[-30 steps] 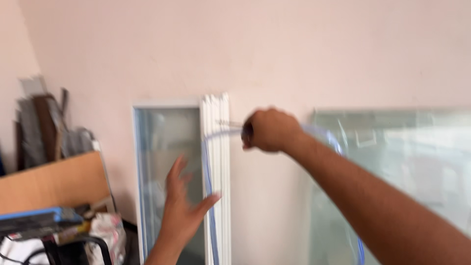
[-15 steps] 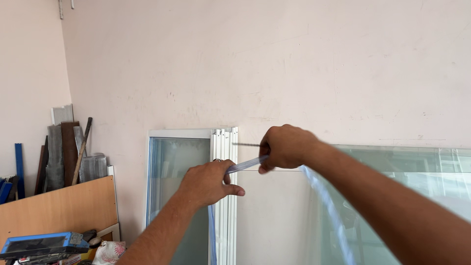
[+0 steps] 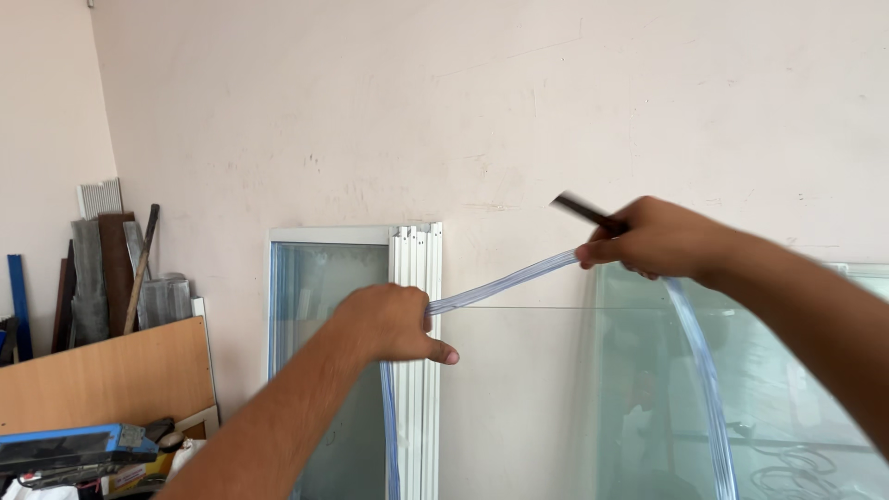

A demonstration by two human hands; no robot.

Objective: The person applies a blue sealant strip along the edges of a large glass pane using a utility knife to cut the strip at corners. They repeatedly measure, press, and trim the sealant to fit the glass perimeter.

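No labels, signs or screens can be seen. The only thing that might count as a package is a crumpled white bag or wrapper (image 3: 190, 456) at the bottom left, lying on the floor at the foot of the leaning wooden board (image 3: 102, 384), just right of a flat blue case (image 3: 65, 444). Whether it is really a package cannot be told.

The dark tool (image 3: 585, 213) in the right hand (image 3: 653, 239) is motion-blurred, its kind unclear. The left hand (image 3: 389, 324) hides where the clear strip (image 3: 505, 282) meets the white frames (image 3: 417, 370), whose lower ends the bottom edge cuts off.
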